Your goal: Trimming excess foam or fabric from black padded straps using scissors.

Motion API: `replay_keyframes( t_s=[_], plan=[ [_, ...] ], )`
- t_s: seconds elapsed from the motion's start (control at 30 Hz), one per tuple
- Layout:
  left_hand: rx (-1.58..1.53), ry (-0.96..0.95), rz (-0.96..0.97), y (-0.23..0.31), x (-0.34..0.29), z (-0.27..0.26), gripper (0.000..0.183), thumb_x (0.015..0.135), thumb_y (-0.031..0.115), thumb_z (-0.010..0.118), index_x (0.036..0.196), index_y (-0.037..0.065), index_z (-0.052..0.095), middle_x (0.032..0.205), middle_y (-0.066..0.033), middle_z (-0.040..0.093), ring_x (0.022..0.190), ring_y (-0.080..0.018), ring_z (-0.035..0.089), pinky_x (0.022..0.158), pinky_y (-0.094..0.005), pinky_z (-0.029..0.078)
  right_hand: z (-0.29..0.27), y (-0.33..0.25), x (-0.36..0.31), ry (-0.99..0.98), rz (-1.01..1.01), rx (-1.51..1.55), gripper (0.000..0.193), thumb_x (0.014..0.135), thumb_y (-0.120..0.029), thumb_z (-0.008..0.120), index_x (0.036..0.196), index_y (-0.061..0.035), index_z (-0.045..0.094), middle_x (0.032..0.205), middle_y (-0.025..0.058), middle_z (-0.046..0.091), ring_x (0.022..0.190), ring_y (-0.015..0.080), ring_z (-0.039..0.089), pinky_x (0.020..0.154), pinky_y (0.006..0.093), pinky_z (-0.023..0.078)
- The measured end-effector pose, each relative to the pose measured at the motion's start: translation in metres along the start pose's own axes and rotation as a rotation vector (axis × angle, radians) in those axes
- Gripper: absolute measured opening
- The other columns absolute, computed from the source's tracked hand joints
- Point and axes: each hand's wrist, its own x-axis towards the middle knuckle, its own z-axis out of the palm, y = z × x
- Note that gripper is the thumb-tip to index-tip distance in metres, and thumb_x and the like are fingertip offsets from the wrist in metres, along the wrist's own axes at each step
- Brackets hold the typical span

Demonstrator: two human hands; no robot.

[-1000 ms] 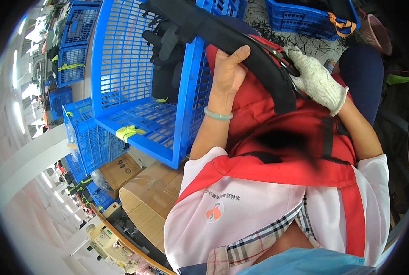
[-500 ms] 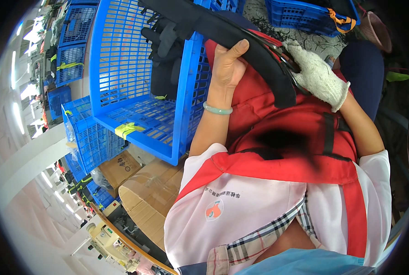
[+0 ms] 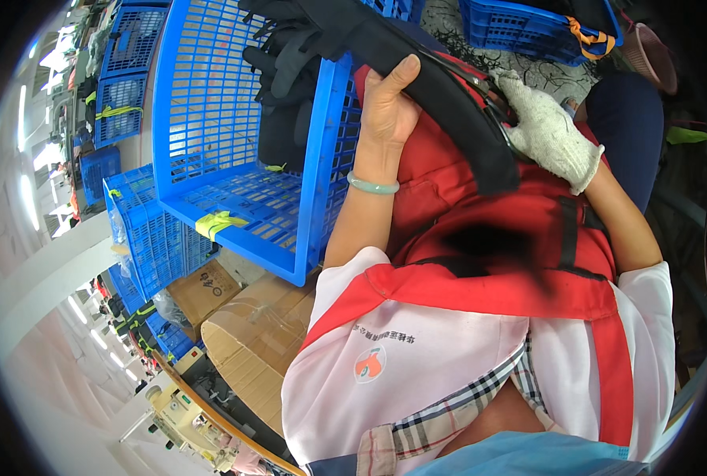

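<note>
A long black fabric piece (image 3: 466,123) stretches from over the blue crate (image 3: 310,182) down across my lap. Finger-like strips fringe its far left end. My bare left hand (image 3: 391,111), a pale green bangle at the wrist, grips the piece near its middle, thumb on top. My right hand (image 3: 551,135), in a white knitted glove, is closed around scissors (image 3: 494,101). Their blades lie along the right edge of the fabric; whether they touch it I cannot tell. More black finger-shaped pieces (image 3: 282,119) lie inside the crate. A red apron (image 3: 429,190) covers my lap.
Cardboard (image 3: 254,333) lies under the crate's near side. Stacked blue crates (image 3: 167,230) stand at the left. Another blue crate (image 3: 520,36) with an orange strap and a pink bin (image 3: 651,55) stand at the far right. Black scraps (image 3: 448,40) litter the floor.
My left hand has shifted slightly up and left with the black fabric piece. Its lower end has swung a little to the right. The scissors stay close beside it.
</note>
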Motion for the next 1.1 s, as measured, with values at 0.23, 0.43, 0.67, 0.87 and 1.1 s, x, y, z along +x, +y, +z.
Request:
replay_keyframes(
  t_s=[0.23,0.43,0.67,0.87,1.1],
  plan=[
    [0.026,0.004,0.036,-0.007,-0.003,0.004,0.026,0.083,0.002,0.07,0.107,0.003,0.061,0.1,-0.007,0.066,0.093,-0.0206,0.064,0.086,-0.0342,0.053,-0.002,-0.004,0.006,-0.095,0.04,-0.083,0.058,0.078,-0.029,0.07,0.124,-0.0025,0.049,0.088,0.0236,0.062,0.084,0.0409,0.062,0.072,0.0466,0.05],
    [0.012,0.014,0.002,-0.008,-0.003,0.001,0.027,0.082,0.0,0.07,0.108,0.003,0.061,0.1,-0.0064,0.066,0.093,-0.02,0.063,0.087,-0.0334,0.052,0.001,0.001,0.003,-0.056,0.014,-0.023,0.049,0.083,-0.03,0.066,0.12,-0.0026,0.051,0.09,0.0233,0.063,0.086,0.0412,0.061,0.071,0.0474,0.049],
    [0.049,-0.003,0.017,-0.008,-0.004,0.004,0.028,0.082,0.001,0.07,0.108,0.003,0.061,0.102,-0.0061,0.065,0.095,-0.0195,0.063,0.089,-0.0332,0.051,0.003,0.005,0.003,-0.024,-0.008,-0.032,0.045,0.086,-0.031,0.062,0.12,-0.0029,0.052,0.095,0.0238,0.063,0.088,0.0418,0.06,0.074,0.0464,0.048],
    [-0.005,0.005,-0.003,0.0,0.003,-0.005,0.024,0.085,0.006,0.069,0.108,0.006,0.062,0.104,-0.0046,0.065,0.098,-0.0216,0.062,0.094,-0.0365,0.049,0.006,-0.002,0.003,-0.01,0.069,-0.023,0.045,0.087,-0.031,0.061,0.121,-0.0031,0.052,0.095,0.0236,0.063,0.089,0.0411,0.061,0.075,0.0468,0.048],
    [0.03,0.037,0.041,-0.01,-0.002,0.002,0.025,0.082,0.002,0.07,0.106,0.003,0.063,0.102,-0.0052,0.066,0.096,-0.0191,0.062,0.091,-0.032,0.048,0.009,-0.003,0.007,0.023,0.056,-0.069,0.045,0.086,-0.03,0.063,0.121,-0.0043,0.052,0.093,0.0217,0.064,0.087,0.0399,0.062,0.074,0.0463,0.049]
  ],
)
